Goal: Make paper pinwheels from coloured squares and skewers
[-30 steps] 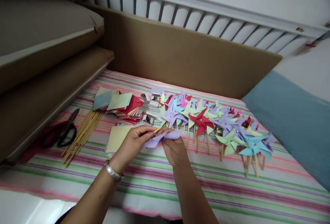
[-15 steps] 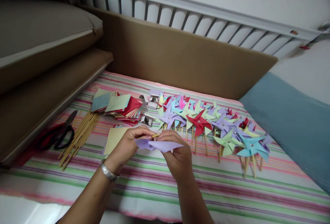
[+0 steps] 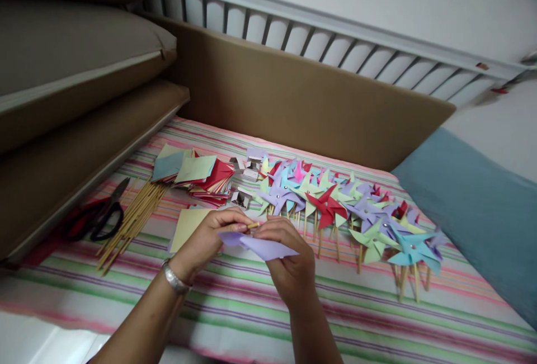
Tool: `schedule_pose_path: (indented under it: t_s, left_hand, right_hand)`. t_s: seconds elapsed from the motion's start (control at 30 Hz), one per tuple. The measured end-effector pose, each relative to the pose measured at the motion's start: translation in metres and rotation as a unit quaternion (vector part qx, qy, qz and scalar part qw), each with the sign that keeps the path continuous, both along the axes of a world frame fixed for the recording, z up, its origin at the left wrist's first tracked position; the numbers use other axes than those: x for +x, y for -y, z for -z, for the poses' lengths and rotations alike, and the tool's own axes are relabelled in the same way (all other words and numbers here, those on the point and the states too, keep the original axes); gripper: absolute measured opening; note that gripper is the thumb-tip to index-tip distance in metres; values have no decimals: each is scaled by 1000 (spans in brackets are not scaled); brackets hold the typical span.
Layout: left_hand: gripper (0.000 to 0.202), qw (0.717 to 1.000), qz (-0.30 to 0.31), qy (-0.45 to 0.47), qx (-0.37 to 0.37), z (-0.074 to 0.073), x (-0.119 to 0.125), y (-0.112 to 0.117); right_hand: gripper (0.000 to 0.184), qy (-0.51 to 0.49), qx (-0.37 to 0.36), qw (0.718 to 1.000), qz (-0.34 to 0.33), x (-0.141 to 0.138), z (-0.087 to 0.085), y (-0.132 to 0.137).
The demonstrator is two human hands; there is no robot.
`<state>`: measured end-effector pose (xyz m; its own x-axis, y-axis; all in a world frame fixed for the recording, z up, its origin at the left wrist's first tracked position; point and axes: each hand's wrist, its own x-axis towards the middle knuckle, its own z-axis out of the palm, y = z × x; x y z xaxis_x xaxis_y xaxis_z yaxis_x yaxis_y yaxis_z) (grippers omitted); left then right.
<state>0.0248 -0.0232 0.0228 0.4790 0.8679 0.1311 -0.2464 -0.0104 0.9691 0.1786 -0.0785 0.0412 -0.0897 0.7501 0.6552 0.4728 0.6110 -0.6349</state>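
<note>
A folded purple paper pinwheel (image 3: 262, 247) is held between my two hands, above the striped cloth. My left hand (image 3: 205, 236), with a silver bracelet on its wrist, is closed, its fingers pinching a thin wooden stick (image 3: 253, 225) by the pinwheel's far side. My right hand (image 3: 293, 260) is closed around the pinwheel's right part, fingers bent over behind it near the stick's end. Where stick and paper meet is mostly hidden by fingers. Right of my hands stand finished pinwheels, including a red one (image 3: 326, 207) and a blue one (image 3: 413, 245).
Colored paper squares (image 3: 197, 169) lie stacked behind my left hand, a yellow sheet (image 3: 188, 227) beside it. Small open boxes (image 3: 241, 198) sit nearby. Wooden sticks (image 3: 132, 221) and black-handled scissors (image 3: 104, 216) lie left. Brown cushioned panels (image 3: 302, 93) border the striped cloth (image 3: 251, 302).
The purple pinwheel has tilted a little in my hands, and its broad blade faces me more. Both hands keep their hold. The whole view has shifted slightly.
</note>
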Motion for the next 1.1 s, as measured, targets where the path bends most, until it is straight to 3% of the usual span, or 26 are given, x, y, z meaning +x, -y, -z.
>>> schedule_pose_path:
  t_s: [0.2,1.1]
  left_hand:
    - [13,999,-5,-23,39,1,-1,0]
    - [13,998,11,-28,63,1,-2,-2]
  right_hand:
    - [25,-9,-3,1000,0,-1,1,0]
    - [17,-25,-4,1000,3,-3,-3,1]
